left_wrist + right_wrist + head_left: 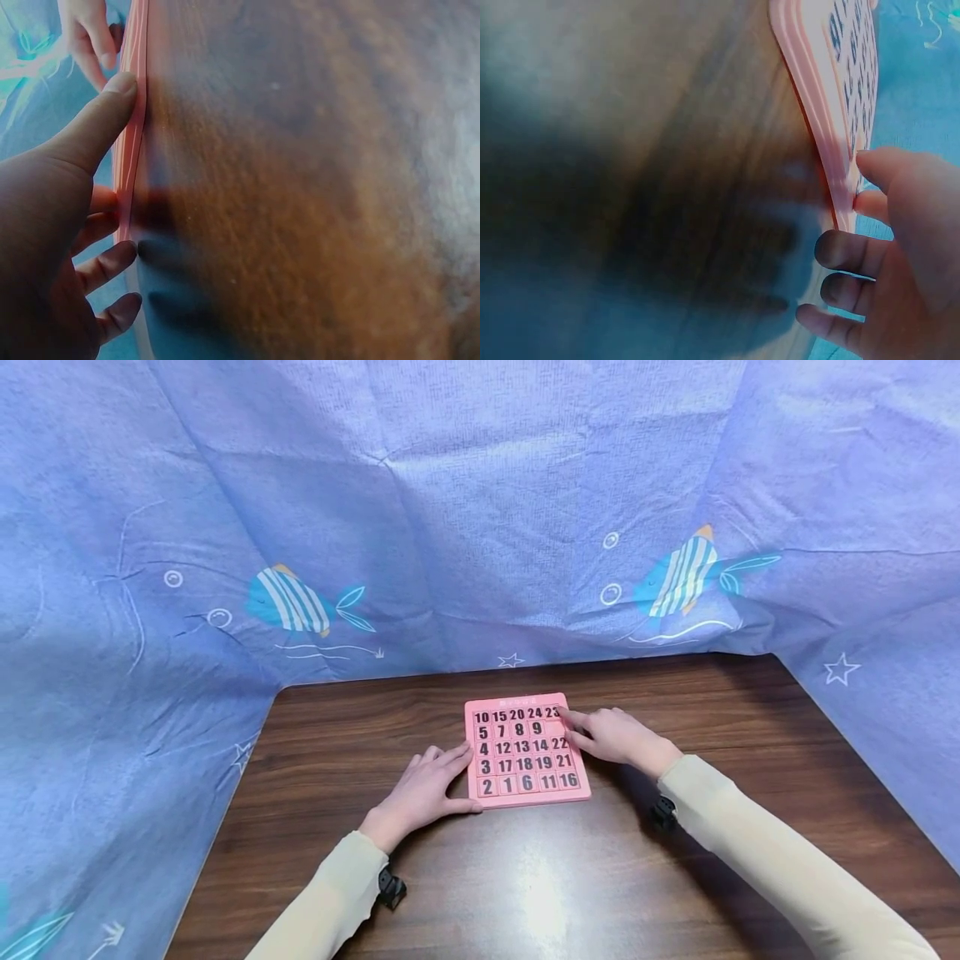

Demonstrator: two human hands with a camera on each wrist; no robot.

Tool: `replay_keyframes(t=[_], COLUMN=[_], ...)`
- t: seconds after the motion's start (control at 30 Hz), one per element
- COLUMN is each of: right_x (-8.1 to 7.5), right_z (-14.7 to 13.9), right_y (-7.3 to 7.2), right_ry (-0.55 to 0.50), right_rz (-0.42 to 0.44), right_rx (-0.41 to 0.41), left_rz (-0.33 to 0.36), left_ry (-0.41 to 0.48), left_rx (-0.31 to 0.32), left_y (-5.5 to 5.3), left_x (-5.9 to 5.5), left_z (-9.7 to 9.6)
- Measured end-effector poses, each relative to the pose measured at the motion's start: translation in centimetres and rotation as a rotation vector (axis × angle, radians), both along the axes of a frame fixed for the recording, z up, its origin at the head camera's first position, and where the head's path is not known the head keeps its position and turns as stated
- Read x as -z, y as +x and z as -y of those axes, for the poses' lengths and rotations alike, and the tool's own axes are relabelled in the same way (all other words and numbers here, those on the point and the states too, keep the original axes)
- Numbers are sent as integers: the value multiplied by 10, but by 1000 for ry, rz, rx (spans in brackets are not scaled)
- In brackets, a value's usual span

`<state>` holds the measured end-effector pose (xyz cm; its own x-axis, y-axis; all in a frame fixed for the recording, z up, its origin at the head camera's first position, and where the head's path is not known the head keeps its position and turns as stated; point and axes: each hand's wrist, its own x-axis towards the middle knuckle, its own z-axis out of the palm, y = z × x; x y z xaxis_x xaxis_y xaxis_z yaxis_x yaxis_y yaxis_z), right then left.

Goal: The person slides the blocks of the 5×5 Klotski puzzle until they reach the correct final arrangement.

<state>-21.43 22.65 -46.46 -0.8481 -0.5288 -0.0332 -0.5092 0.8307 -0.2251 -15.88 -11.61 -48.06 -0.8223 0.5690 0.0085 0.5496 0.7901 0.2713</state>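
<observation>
A pink sliding number puzzle (pixel 530 802) lies flat on the wooden table, its black-numbered tiles set in rows. In the second row, right of the 9 tile (pixel 537 727), there is a vacant slot (pixel 555 727). My left hand (pixel 423 785) rests at the near left corner, its thumb along the front edge and its fingers against the left side. At the right side, my right hand (pixel 618 737) has its index fingertip at the 23 tile (pixel 552 712) and its thumb beside the vacant slot. The right wrist view shows its other fingers loosely bent beyond the puzzle's edge.
The dark brown table (pixel 337 727) extends around the puzzle. Behind it and at both sides hangs a blue cloth (pixel 480 527) printed with striped fish. A small black wrist device (pixel 391 889) sits at the left cuff, and another device (pixel 663 812) at the right.
</observation>
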Motion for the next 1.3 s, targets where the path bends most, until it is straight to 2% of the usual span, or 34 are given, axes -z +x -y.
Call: replay_keyframes(t=[0.4, 0.57, 0.77, 0.97, 1.3], right_x=[-2, -8, -10, -7, -6], right_z=[1, 11, 31, 34, 15], right_y=[19, 12, 1, 1, 3], right_ry=[2, 23, 62, 116, 76], right_rz=[-125, -133, -82, -32, -126], right_rx=[-70, -58, -62, -41, -31], left_rz=[-11, -15, -7, 0, 5], left_ry=[-1, -7, 2, -6, 7], left_rx=[2, 1, 3, 14, 5], left_y=[-2, -2, -1, 0, 1], left_x=[0, 0, 2, 3, -1], left_z=[2, 2, 0, -3, 1])
